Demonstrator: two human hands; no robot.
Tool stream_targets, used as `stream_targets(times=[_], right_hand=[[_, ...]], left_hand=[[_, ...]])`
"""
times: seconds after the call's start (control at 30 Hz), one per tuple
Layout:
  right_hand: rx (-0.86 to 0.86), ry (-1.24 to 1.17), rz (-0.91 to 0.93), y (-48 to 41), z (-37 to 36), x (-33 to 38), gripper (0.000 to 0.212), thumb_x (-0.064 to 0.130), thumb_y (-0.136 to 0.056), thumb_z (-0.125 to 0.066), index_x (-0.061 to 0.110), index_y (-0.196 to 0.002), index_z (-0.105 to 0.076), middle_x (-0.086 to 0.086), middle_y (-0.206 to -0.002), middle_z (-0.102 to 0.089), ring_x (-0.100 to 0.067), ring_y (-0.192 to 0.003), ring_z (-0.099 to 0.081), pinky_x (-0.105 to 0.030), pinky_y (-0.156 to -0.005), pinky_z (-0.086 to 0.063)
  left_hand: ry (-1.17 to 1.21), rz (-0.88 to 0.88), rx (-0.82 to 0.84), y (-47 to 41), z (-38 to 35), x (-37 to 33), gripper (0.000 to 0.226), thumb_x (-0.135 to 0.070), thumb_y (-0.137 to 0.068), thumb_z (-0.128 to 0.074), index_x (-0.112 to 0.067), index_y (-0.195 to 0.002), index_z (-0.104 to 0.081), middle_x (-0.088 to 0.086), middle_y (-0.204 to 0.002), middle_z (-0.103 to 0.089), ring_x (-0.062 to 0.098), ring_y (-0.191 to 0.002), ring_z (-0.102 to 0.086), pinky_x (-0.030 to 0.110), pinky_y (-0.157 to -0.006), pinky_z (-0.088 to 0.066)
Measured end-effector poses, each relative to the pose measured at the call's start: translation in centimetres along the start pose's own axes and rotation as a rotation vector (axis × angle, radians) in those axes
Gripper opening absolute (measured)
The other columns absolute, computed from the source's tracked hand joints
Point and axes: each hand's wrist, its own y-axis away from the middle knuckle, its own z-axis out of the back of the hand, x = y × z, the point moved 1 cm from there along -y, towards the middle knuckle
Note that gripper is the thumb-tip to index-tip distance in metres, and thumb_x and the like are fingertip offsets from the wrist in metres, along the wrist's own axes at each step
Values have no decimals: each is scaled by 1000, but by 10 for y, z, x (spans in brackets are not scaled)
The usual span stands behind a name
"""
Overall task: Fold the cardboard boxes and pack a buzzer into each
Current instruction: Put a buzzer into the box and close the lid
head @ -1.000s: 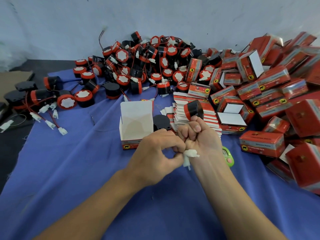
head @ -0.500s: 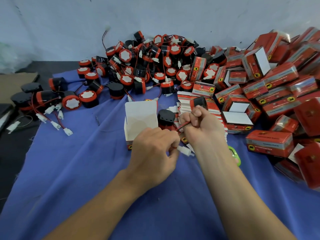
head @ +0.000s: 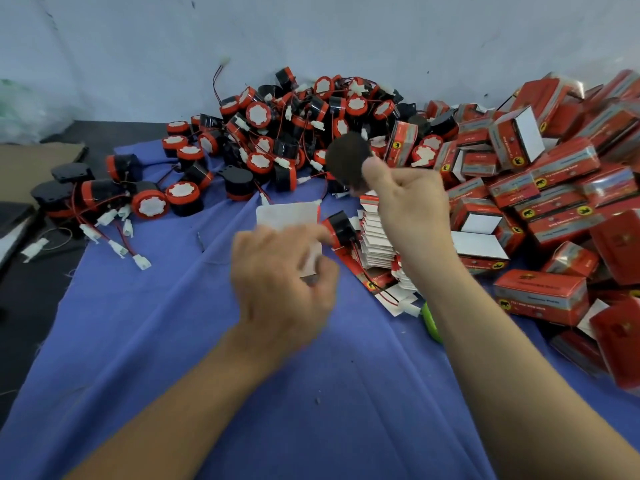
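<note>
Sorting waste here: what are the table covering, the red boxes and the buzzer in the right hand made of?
The covering: matte blue cloth, wrinkled, loose threads at edge. The red boxes: thin glossy printed cardboard, white inside. The buzzer: probably matte black plastic, though blurred.

Motion blur obscures the left hand (head: 284,282); its grip cannot be determined. It hides the lower part of the box (head: 287,214). The buzzer (head: 346,159) pinched by the right hand (head: 405,199) is blurred. The frame edge cuts off the rightmost cartons (head: 620,344).
</note>
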Motion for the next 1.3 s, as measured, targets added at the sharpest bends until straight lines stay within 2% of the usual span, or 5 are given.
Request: stream_targets(times=[0.3, 0.63, 0.73, 1.03, 1.3], right_hand=[[340, 579, 620, 43, -32, -15, 28, 31, -98, -64, 12, -81, -72, -6, -64, -60, -30, -65, -51, -39, -64, -37], [357, 955, 739, 51, -42, -26, 22, 30, -94, -52, 31, -94, -74, 7, -80, -48, -23, -85, -44, -35, -83, -27], [443, 857, 502, 54, -45, -25, 55, 55, -102, -28, 34, -87, -76, 7, -83, -39, -20, -86, -35, -34, -82, -22], [503, 583, -52, 44, -56, -21, 54, 48, -92, -66, 19, -48, -54, 1, -65, -46, -27, -74, -51, -36, -66, -35], [382, 733, 232, 50, -49, -5, 15, 40, -89, -72, 30, -89, -83, 1, -113, -56, -25, -109, -46, -37, -93, -34]], left_hand=[[634, 1038, 127, 2, -9, 65, 24, -34, -85, -52, -29, -96, -72, -12, -95, -73, 8, -88, -65, 37, -80, -52], [603, 1012, 175, 3, -13, 76, 32, -18, -91, -50, 10, -92, -66, 31, -89, -66, 24, -74, -57, 37, -66, -47], [585, 975, 195, 3, -12, 71, 40, -25, -84, -48, 14, -87, -58, 15, -77, -55, 22, -73, -47, 38, -67, -40], [528, 882, 203, 5, -12, 72, 30, -25, -83, -45, 0, -66, -46, -3, -61, -45, 10, -59, -39, 22, -49, -36], [478, 792, 223, 5, -12, 71, 37, -14, -91, -45, -15, -58, -28, -6, -55, -29, 9, -53, -25, 21, -45, -24]])
